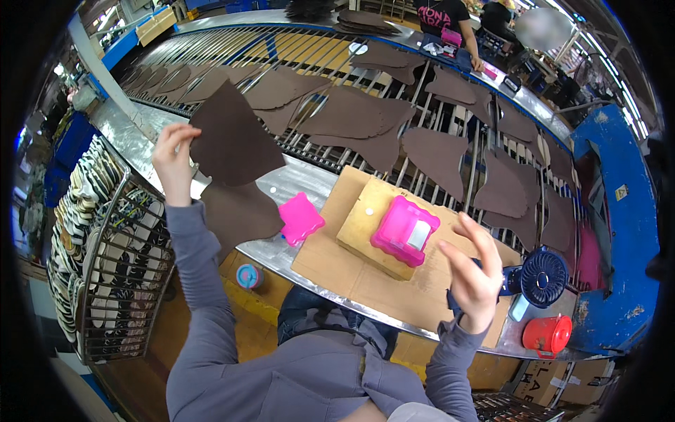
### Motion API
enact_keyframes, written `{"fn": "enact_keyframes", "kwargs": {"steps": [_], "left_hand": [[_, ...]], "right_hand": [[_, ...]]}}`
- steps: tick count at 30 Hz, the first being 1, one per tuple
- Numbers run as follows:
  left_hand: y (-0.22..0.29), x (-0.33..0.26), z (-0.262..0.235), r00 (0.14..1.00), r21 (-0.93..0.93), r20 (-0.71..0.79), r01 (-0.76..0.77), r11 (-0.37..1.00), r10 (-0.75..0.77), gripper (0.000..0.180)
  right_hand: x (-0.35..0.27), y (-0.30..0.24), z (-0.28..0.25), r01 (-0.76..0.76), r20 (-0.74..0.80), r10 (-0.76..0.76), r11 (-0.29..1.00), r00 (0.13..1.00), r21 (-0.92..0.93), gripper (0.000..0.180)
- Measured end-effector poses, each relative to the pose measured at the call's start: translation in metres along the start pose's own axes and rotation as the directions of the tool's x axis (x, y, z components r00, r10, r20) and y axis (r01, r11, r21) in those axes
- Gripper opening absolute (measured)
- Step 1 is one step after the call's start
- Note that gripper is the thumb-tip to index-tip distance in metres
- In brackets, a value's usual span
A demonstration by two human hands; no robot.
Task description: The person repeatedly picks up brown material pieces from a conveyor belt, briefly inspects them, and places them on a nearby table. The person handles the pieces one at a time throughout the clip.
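My left hand (pixel 176 155) is closed on the edge of a dark brown cut sheet (pixel 235 137), raised at the left side of the bench. Below it lies a second brown cut piece (pixel 242 211), partly covered. My right hand (pixel 474 281) is lifted over the right side of the bench, thumb and fingers apart, with nothing visible between them. Nearest to it is a bright pink plastic box (pixel 397 228) with a whitish piece inside, standing on a yellowish block (pixel 357 219). A pink scalloped plate (pixel 302 218) lies on the metal bench between the brown pieces and the block.
A roller conveyor (pixel 309 144) beyond the bench carries several brown cut pieces. Flat cardboard (pixel 330 264) lies under the block. To the right are a dark blue fan (pixel 545 276), a red pot (pixel 548 334) and a blue machine (pixel 619 211). A wire rack (pixel 126 274) stands left. A person (pixel 446 24) works across.
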State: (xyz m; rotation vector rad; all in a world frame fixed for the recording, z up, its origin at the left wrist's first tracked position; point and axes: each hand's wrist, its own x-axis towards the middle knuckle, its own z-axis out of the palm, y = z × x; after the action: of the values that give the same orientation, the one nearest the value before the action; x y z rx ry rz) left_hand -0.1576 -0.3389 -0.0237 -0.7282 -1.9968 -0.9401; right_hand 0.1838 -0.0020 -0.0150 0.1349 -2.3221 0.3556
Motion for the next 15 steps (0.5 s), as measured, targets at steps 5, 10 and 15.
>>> {"fn": "enact_keyframes", "kwargs": {"steps": [5,10,15], "left_hand": [[0.097,0.066,-0.044,0.872,-0.222,0.291,-0.338,0.914,0.393,0.015],[0.169,0.058,-0.068,0.646,-0.600,0.267,-0.469,0.648,0.715,0.015],[0.159,0.018,-0.055,0.799,-0.882,0.174,-0.132,0.451,0.575,0.070]], "right_hand": [[0.059,-0.026,0.009,0.237,0.024,-0.236,0.968,0.971,-0.078,0.041],[0.100,-0.040,0.027,0.148,0.053,-0.154,0.983,0.987,0.105,0.063],[0.052,-0.035,0.040,-0.169,0.248,0.074,0.907,0.966,0.387,0.024]]}}
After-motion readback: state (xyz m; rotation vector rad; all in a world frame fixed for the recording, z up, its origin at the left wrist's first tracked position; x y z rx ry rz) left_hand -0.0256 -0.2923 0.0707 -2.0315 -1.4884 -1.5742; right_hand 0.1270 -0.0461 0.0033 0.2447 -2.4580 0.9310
